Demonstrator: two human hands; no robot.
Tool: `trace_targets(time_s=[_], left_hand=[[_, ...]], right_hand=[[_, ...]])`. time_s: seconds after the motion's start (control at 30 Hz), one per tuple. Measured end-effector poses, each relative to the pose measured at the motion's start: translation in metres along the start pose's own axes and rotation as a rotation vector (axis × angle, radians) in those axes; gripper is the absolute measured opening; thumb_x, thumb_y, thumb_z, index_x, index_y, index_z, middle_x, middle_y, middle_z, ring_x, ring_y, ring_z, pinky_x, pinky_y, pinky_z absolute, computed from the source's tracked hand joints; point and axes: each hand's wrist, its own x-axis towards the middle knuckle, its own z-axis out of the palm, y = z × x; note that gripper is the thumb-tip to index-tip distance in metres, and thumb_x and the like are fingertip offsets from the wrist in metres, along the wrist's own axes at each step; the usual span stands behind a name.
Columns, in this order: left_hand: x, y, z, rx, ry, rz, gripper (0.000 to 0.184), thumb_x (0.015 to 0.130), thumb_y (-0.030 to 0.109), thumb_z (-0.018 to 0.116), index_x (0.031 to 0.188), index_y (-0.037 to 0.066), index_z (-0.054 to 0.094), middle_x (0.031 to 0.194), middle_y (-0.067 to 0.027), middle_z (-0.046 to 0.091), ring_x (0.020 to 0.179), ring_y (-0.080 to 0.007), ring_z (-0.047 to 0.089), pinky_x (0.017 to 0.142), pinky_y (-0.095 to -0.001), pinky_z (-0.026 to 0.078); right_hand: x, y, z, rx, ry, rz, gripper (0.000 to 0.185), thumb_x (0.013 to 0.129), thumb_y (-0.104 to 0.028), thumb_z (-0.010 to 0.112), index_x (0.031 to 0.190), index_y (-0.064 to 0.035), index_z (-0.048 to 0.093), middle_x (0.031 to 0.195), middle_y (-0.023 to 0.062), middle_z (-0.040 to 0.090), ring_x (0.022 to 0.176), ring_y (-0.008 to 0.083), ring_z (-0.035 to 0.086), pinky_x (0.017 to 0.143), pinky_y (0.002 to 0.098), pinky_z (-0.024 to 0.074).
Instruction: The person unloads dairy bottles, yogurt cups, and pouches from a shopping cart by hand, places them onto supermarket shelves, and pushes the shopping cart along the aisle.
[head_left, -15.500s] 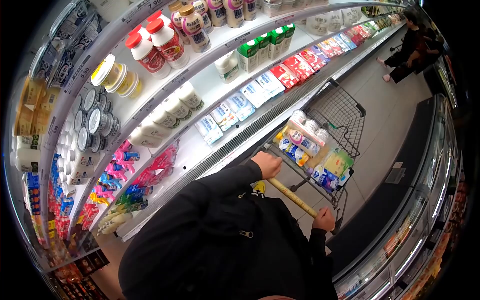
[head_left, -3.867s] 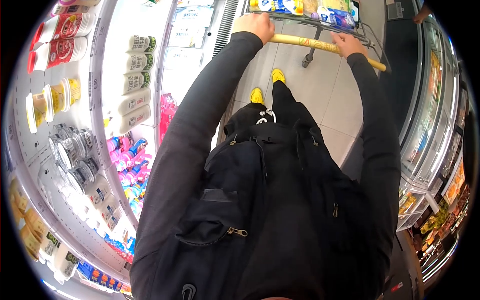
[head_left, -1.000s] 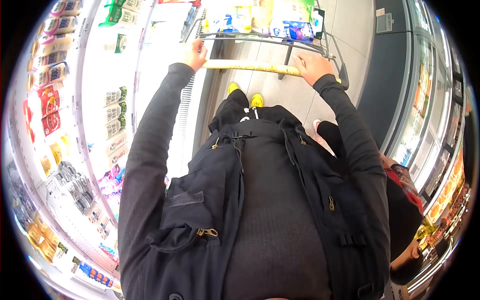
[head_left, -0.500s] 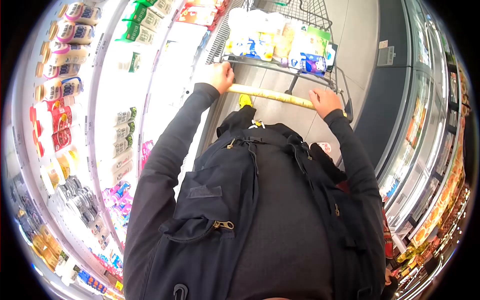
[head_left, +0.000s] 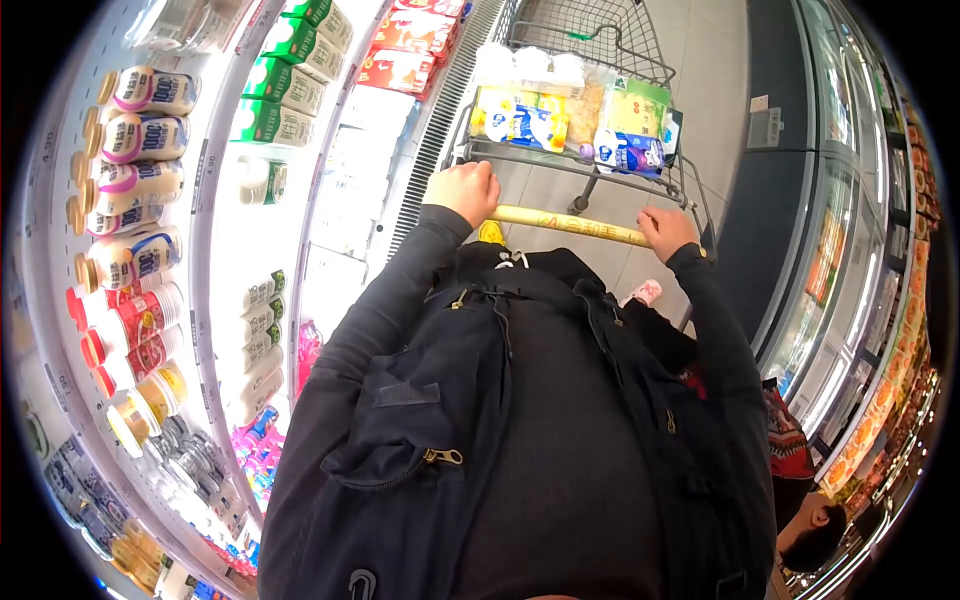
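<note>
My left hand (head_left: 465,192) is wrapped round the left end of a yellow shopping cart handle (head_left: 570,224). At the handle's right end my right hand (head_left: 667,232) grips the same bar, fingers curled over it. Beyond the bar stands the wire shopping cart (head_left: 640,62). In its near part lie a yellow, white and blue package (head_left: 522,124), a blue-purple bag (head_left: 632,153), a green packet (head_left: 637,104) and several white rounded items (head_left: 533,68). Both forearms are in dark sleeves.
On the left, lit dairy shelves hold several bottles (head_left: 150,138), green-and-white cartons (head_left: 285,78) and red packs (head_left: 400,70). Glass-fronted cabinets (head_left: 835,240) line the right. A person (head_left: 815,525) is close behind at lower right. Grey floor tiles (head_left: 705,60) run ahead.
The cart and both hands appear slightly lower in view, and the shelf goods have shifted. More of the person at lower right shows. Both hands keep their hold on the handle.
</note>
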Motion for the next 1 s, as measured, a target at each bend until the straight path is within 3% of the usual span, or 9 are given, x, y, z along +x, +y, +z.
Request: trace_targets(time_s=[0.23,0.67,0.83,1.0], left_hand=[[0.016,-0.007,0.006,-0.03,0.015,-0.005,0.023,0.094,0.026,0.063,0.08,0.008,0.061,0.075,-0.0102,0.069,0.068,-0.0328,0.069,0.062,-0.0474,0.054],[0.028,-0.008,0.0,-0.113,0.008,-0.063,0.02,0.09,0.021,0.061,0.077,0.007,0.059,0.071,-0.0098,0.064,0.065,-0.0336,0.066,0.06,-0.0461,0.054],[0.031,-0.008,0.007,-0.102,0.032,-0.065,0.021,0.091,0.022,0.061,0.076,0.008,0.059,0.07,-0.0084,0.064,0.065,-0.0315,0.067,0.06,-0.0444,0.054],[0.034,-0.008,0.007,-0.043,0.001,-0.055,0.024,0.093,0.024,0.062,0.075,0.009,0.06,0.068,-0.0078,0.064,0.066,-0.0298,0.068,0.06,-0.0429,0.055]], right_hand=[[0.015,0.006,-0.004,0.019,-0.023,0.019,0.031,0.097,-0.036,0.056,0.092,-0.011,0.073,0.07,0.0154,0.068,0.067,0.0395,0.065,0.061,0.0514,0.0488],[0.025,0.013,0.0,0.205,-0.008,-0.006,0.029,0.098,-0.031,0.06,0.096,-0.006,0.074,0.069,0.0173,0.066,0.066,0.0372,0.066,0.061,0.047,0.0472],[0.035,0.026,0.002,0.24,-0.155,0.037,0.03,0.098,-0.032,0.06,0.097,-0.0057,0.075,0.072,0.017,0.069,0.068,0.0354,0.068,0.063,0.0446,0.049],[0.043,0.035,0.007,0.285,-0.144,0.067,0.033,0.095,-0.033,0.065,0.096,-0.0011,0.074,0.068,0.0152,0.067,0.063,0.0268,0.066,0.06,0.0413,0.0481]])
